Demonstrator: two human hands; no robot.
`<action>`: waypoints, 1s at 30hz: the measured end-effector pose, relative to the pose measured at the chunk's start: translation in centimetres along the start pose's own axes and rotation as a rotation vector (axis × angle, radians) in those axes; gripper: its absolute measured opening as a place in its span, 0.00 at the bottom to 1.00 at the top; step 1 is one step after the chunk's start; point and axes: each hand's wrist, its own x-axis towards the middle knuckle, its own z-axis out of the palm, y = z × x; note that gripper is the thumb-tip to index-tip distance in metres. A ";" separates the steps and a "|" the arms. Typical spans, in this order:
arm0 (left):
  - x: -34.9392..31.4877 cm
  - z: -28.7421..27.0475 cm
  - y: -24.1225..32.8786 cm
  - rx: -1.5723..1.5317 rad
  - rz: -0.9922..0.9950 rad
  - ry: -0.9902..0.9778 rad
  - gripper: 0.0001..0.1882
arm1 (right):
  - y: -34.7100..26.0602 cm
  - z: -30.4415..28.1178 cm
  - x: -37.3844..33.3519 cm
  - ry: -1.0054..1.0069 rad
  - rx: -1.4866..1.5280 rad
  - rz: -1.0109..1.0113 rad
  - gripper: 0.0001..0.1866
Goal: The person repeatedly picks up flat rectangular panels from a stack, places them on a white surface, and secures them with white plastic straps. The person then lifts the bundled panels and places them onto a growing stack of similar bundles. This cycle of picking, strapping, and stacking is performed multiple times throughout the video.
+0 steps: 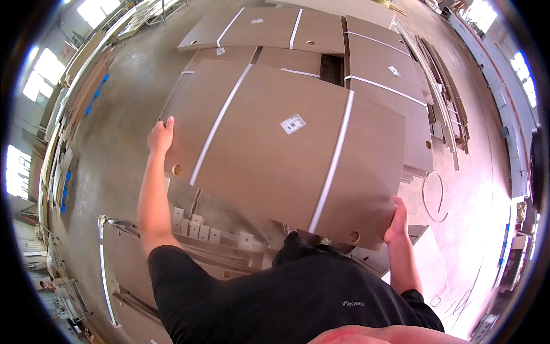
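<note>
I judge this to be mid-carry: the brown panel (281,155) is up off everything and held out flat in front of my chest, while the stacks of similar boards (269,28) lie farther off on the concrete floor (126,114) — nothing shows it set down yet, so the placing is what remains. My left hand (161,136) clasps the panel's left edge near its far corner, thumb on the top face, fingers wrapped under and out of sight. My right hand (396,223) grips the near right corner, fingers curled over the edge just beside a round drilled hole (354,235). So the panel spans the whole gap between the two grips, tilted slightly, its two white strips (332,166) running near to far and a small label (293,123) on top. Below its near edge, a metal cart frame (103,264) and a row of small pale blocks (197,229) show — the panel is clear of both.
</note>
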 end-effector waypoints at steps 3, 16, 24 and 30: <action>-1.2 -0.1 0.4 -0.189 0.126 0.357 0.23 | 0.4 5.7 1.4 0.062 -0.047 0.037 0.20; -22.7 8.0 14.2 -1.548 -0.482 -0.275 0.25 | 4.6 12.4 5.1 -0.488 -0.452 0.308 0.23; -20.8 7.4 14.5 -1.471 -0.464 -0.395 0.25 | 7.5 14.2 7.5 -0.361 -0.509 0.183 0.22; -17.5 6.8 17.1 -1.453 -0.393 -0.503 0.27 | 8.0 15.5 10.7 -0.286 -0.248 0.090 0.17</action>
